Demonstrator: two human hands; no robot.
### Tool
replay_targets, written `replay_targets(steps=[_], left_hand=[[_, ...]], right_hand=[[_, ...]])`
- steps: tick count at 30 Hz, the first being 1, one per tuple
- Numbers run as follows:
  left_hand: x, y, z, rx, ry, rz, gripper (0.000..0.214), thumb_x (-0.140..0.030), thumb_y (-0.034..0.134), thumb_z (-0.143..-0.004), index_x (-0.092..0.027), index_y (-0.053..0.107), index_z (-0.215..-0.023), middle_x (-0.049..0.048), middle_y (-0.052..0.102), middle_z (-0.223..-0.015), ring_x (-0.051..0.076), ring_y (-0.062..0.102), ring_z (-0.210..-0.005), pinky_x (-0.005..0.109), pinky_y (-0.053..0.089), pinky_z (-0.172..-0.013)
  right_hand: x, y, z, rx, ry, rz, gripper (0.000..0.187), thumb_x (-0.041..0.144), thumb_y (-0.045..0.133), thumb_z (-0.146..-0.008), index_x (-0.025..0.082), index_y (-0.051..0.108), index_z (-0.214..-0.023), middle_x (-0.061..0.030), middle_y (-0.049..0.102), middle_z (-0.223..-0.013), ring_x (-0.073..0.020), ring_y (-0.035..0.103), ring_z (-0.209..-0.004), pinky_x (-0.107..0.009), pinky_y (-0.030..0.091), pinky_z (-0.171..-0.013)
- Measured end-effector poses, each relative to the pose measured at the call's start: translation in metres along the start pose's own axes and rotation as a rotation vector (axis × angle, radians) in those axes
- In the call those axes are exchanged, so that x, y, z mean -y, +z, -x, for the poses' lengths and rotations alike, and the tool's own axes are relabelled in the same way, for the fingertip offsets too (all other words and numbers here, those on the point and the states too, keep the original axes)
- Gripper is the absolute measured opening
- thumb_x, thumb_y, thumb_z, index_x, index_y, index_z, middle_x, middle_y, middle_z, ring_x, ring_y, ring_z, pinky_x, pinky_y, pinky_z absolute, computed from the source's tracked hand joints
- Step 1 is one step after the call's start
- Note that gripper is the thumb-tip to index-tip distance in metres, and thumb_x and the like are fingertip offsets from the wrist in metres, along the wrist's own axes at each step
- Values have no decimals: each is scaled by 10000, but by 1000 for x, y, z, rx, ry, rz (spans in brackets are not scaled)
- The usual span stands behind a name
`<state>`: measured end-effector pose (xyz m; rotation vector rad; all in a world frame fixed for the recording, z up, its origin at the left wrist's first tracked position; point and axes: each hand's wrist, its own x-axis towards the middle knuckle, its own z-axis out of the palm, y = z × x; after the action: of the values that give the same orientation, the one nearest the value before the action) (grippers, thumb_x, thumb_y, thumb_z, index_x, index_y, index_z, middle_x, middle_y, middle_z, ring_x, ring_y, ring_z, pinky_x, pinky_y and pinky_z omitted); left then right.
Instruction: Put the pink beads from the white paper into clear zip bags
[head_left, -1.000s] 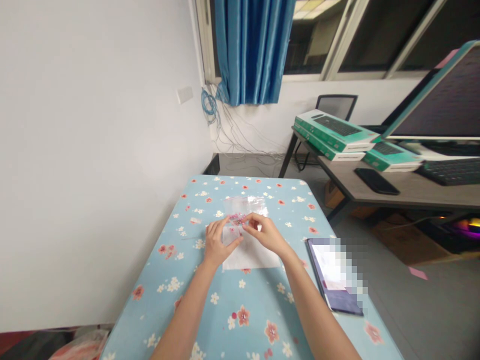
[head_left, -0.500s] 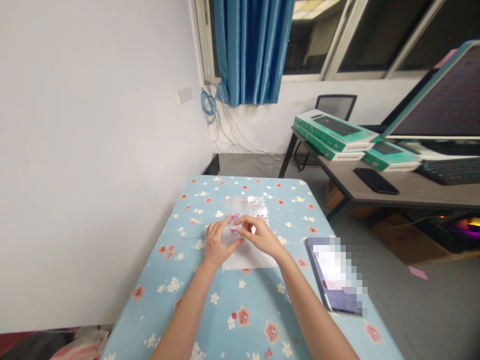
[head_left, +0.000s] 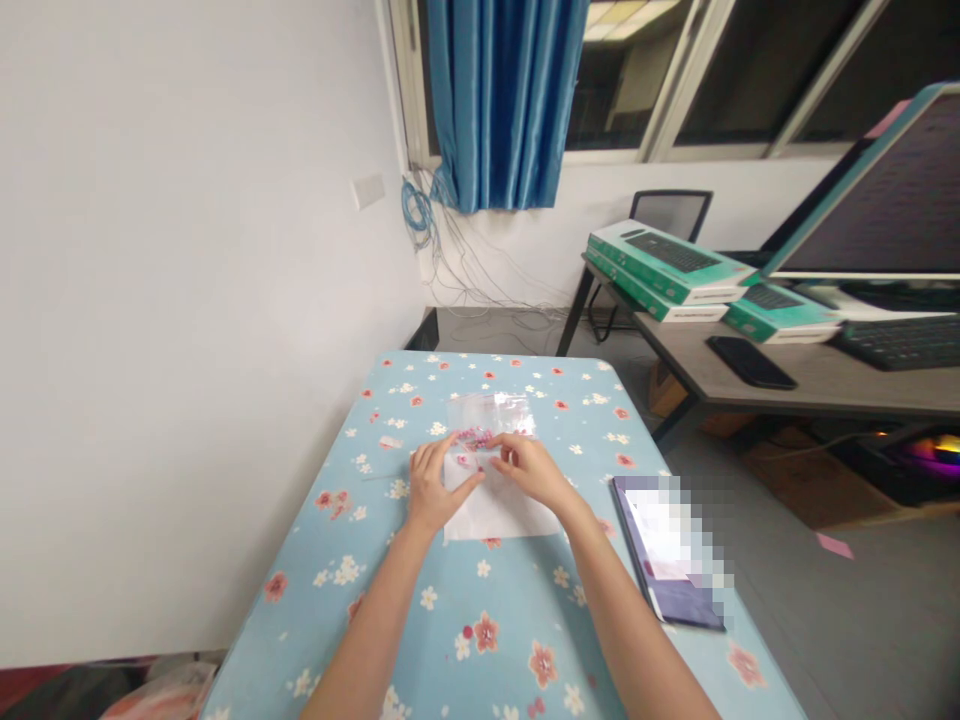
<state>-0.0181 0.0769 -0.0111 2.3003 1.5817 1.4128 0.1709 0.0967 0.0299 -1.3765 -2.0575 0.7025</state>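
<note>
Small pink-red beads [head_left: 474, 437] lie in a cluster between my hands, over a white sheet [head_left: 502, 510] and a clear plastic bag [head_left: 487, 410]. My left hand [head_left: 433, 487] is at the left edge of the sheet, thumb and forefinger spread wide around the near-left side of the beads. Beside its thumb tip is a tiny dark red bead. My right hand [head_left: 529, 468] hovers at the right of the cluster, fingers curled, with a gap between thumb and forefinger. Its fingertips are close to the beads; whether they touch is too small to tell.
A flowered blue cloth [head_left: 427, 640] covers the table. A dark tablet [head_left: 694, 600] lies near its right edge. A white wall [head_left: 187, 300] runs along the left. On the desk [head_left: 720, 365] to the right are green keyboard boxes [head_left: 667, 265], a phone [head_left: 750, 362] and a monitor.
My right hand has drawn back to the right, and its fingertips have parted from my left hand. More of the beads shows between them. My left hand has hardly moved.
</note>
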Motion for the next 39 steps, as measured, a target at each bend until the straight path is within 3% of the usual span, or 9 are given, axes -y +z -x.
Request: replay_targets(steps=[3,8,18,23,31,39], left_hand=[[1,0,0,-19,-2,5,611,-475,683,-723,-194,501,-1235,104,648,-1079,256,586,-1001,406,447,-878],[1,1,1,-26,-7,11,601,-472,676,-730,-191,501,-1232,102,648,-1077,253,585,-1002,405,447,-882],[0,0,0,-22,8,19,610,-458,685,-729,-179,490,-1235,103,653,-1073,248,580,-994,397,445,-875],[0,-1,-1,-16,6,22,603,-456,685,-729,-170,492,-1224,101,651,-1071,245,573,-997,392,437,-879],[-1,-1,-1,9,4,30,606,-456,686,-728,-184,486,-1232,91,652,-1067,244,572,-997,389,429,-880],[0,-1,0,28,7,29,623,-476,682,-725,-187,487,-1241,95,650,-1057,250,571,-989,391,426,-870]], right_hand=[[-2,7,0,80,15,122,202,195,585,-785,189,669,-969,-20,652,-735,-151,566,-641,-262,384,-663],[2,18,0,110,8,243,178,206,586,-791,181,682,-939,-45,671,-767,-185,594,-734,-287,364,-728],[-2,26,0,108,13,251,126,191,553,-809,180,652,-887,-29,665,-761,-163,578,-721,-291,325,-742],[-2,23,-1,102,12,176,118,180,546,-805,174,651,-860,-16,646,-699,-143,561,-657,-254,332,-671],[-3,4,-2,-41,14,-67,125,244,542,-838,180,633,-897,1,590,-695,-122,498,-578,-242,369,-603],[22,-13,2,-111,-53,-258,161,319,550,-853,190,633,-902,8,560,-694,-120,485,-606,-252,398,-606]])
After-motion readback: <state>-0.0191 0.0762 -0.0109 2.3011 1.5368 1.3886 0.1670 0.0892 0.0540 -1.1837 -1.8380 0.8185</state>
